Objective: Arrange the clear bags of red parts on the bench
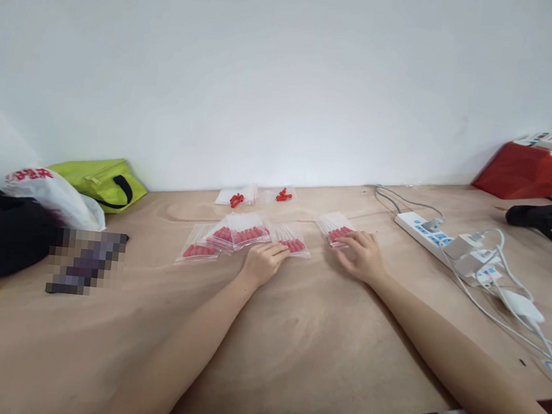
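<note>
Several clear plastic zip bags with red stick-like pieces inside lie on the wooden table. My left hand (265,262) rests with fingers stretched to the right, their tips at the lower edge of a zip bag (293,245); its thumb is hidden. Left of it, a zip bag (250,232), another bag (223,234) and a third bag (198,250) overlap in a row. My right hand (363,258) is open, thumb apart from the fingers, with fingertips touching the lower right of a separate zip bag (335,229).
Near the wall lie two bags with loose red pieces (236,200) (283,195). A power strip (422,233) with chargers and cables is on the right, a red bag (523,172) behind it. Left are a green bag (100,180), a white plastic bag (62,199) and a black bag (4,233).
</note>
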`<state>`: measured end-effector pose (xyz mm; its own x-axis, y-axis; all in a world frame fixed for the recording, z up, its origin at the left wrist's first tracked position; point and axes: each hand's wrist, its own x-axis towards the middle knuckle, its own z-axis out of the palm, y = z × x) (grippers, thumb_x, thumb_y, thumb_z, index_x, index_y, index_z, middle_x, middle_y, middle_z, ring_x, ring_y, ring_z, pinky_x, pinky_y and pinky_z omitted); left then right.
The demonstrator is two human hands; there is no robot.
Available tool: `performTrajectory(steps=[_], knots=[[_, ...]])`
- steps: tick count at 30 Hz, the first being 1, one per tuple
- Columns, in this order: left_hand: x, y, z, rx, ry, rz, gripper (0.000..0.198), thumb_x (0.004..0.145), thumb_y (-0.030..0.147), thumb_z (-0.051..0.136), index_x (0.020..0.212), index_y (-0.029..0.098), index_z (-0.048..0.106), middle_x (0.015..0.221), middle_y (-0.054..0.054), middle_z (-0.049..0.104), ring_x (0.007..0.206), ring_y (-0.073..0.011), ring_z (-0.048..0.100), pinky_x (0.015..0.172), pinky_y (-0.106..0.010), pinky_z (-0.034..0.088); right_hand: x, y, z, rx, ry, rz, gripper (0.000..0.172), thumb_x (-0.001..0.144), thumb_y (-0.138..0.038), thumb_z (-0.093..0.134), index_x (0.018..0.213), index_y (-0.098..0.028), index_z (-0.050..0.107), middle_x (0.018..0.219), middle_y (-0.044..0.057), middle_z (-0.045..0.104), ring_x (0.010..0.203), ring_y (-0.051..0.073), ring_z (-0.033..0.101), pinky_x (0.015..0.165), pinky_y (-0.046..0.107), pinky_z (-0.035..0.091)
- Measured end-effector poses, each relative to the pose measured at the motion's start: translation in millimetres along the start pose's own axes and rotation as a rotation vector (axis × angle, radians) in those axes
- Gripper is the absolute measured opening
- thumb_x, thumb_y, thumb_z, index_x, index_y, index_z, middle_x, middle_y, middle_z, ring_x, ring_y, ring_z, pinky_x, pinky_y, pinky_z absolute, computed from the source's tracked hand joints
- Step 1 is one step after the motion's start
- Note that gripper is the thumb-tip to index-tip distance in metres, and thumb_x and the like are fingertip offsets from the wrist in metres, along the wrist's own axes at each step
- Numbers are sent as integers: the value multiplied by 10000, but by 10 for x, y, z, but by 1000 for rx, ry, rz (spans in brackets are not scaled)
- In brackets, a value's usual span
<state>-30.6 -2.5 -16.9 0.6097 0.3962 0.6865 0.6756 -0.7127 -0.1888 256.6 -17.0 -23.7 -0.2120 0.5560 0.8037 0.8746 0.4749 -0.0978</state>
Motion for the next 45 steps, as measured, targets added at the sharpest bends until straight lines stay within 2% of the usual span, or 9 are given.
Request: performTrajectory(steps=[5, 8, 11, 20, 29, 38, 45], knots=[[-36, 140, -35, -61, 2, 54, 190, 848, 168, 472, 880, 193, 657, 906, -2, 690, 771, -125, 646, 643, -236, 509, 120, -475, 124, 125, -119, -366, 240, 788, -408, 563, 863, -188, 618, 834, 43, 616, 765, 153, 509, 710, 296, 321], [-35, 135, -33, -102, 9, 46, 214, 866, 179, 439, 876, 186, 653, 902, -9, 689, 779, -120, 648, 678, -230, 521, 182, -578, 242, 70, -122, -470, 169, 842, -293, 509, 774, -186, 620, 730, 23, 603, 704, 133, 480, 685, 285, 291], [-38, 101, -35, -133, 13, 46, 225, 875, 190, 424, 868, 184, 649, 897, -10, 688, 768, -114, 648, 688, -227, 528, 214, -579, 323, 33, -121, -518, 220, 860, -187, 463, 699, -181, 612, 638, 6, 569, 648, 117, 453, 678, 276, 276], [-116, -23, -111, -145, 29, 86, 243, 876, 177, 413, 806, 154, 644, 823, -35, 681, 752, -123, 643, 684, -234, 537, 183, -549, 286, 20, -138, -506, 257, 867, -156, 435, 674, -172, 603, 659, 10, 578, 639, 108, 444, 714, 271, 276], [-115, -35, -121, -132, 4, 89, 268, 881, 176, 388, 817, 155, 647, 835, -42, 683, 764, -126, 646, 685, -236, 541, 119, -404, 208, -2, -187, -449, 262, 871, -192, 427, 694, -190, 620, 640, 13, 582, 659, 120, 459, 718, 287, 281], [-80, -15, -135, -154, -13, 67, 240, 868, 170, 418, 766, 154, 634, 815, -34, 681, 732, -124, 644, 661, -230, 534, 163, -474, 215, -12, -188, -472, 310, 884, -173, 374, 677, -171, 604, 618, 19, 564, 635, 118, 446, 710, 290, 279], [-88, -12, -144, -184, -23, 24, 224, 883, 189, 406, 834, 154, 622, 827, -33, 670, 759, -120, 637, 668, -222, 523, 193, -532, 209, 12, -140, -451, 232, 872, -223, 445, 717, -179, 612, 672, 14, 591, 696, 129, 453, 704, 286, 278]])
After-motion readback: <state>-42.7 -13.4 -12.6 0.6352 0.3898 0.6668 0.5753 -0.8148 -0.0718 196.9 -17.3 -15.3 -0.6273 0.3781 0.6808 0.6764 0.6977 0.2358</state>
